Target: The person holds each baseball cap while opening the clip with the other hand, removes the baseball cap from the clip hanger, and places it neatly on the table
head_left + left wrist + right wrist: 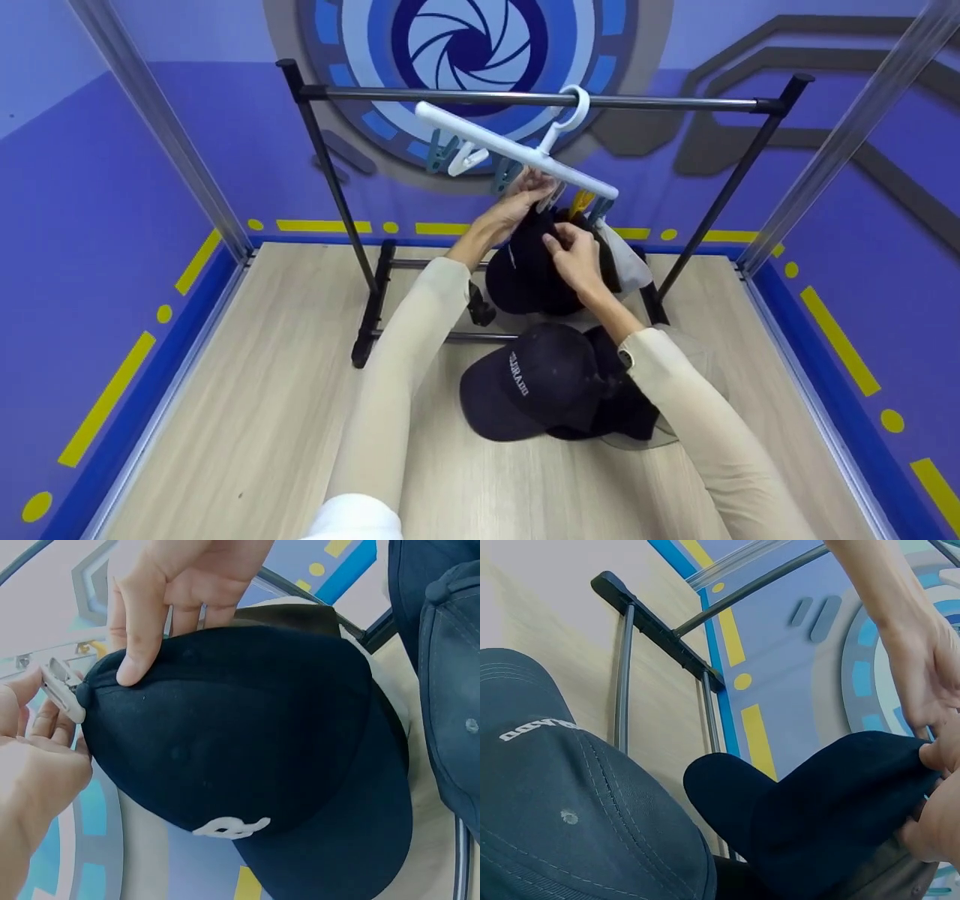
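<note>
Holding the black cap (262,720) below the hanger (517,152), toward its right-hand end, I have the right hand (577,259) clamped thumb against fingers on the side of the crown. The left hand (514,210) pinches a white clip (66,699) at the crown's tip. From there the cap's long axis runs down to the brim, so I judge the next move turns on that short link: clip mouth to crown cloth, left hand nearer the clip, right hand nearer the cap's body. I can't tell whether the clip has bitten or merely touches. A yellow clip (581,202) sits just beside, nearer the hanger's end. On the floor (262,450), before the rack's lower bar (495,337), lies a lettered dark cap (555,375).
</note>
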A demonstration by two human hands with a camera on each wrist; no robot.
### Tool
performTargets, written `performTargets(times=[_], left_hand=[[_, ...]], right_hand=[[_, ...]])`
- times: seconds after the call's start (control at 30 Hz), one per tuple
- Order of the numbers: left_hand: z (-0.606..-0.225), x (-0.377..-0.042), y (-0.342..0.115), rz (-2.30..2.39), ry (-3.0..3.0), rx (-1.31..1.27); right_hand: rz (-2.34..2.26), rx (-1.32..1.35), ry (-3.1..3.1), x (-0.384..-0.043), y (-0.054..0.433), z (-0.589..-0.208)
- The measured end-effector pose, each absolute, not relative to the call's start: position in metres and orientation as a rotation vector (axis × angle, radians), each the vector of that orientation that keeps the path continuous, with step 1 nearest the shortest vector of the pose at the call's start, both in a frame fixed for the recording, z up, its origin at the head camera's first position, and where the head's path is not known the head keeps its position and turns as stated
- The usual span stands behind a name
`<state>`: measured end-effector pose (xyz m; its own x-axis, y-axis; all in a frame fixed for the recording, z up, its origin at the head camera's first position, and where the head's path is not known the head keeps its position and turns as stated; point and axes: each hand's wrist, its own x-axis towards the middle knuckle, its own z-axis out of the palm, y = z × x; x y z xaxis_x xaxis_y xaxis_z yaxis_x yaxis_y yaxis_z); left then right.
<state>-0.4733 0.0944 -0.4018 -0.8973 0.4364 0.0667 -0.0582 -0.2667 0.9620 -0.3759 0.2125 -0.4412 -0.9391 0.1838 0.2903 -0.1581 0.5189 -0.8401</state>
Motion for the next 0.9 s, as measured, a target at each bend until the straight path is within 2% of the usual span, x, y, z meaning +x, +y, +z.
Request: performTargets(times=[0.13,0.4,0.63,0.9], left_hand=[[-0.402,-0.471,0.092,2.242,1.64,0.405],[-0.408,-0.473,0.095,2.258,1.694,0.538],[-0.414,-0.47,0.096,2.251,1.785,0.506],[-0.409,-0.472,0.075,2.067,1.915,0.544]], right_hand=[[1.426,-0.01,-2.426,-0.377,0.211,-0.442],[1.424,-0.049,-2.448,-0.375,0.216,-0.448],[1.427,-0.079,-2.471,-0.372,0.216,-0.456],[1.472,-0.066,-2.429,-0.375,0.217,-0.451]])
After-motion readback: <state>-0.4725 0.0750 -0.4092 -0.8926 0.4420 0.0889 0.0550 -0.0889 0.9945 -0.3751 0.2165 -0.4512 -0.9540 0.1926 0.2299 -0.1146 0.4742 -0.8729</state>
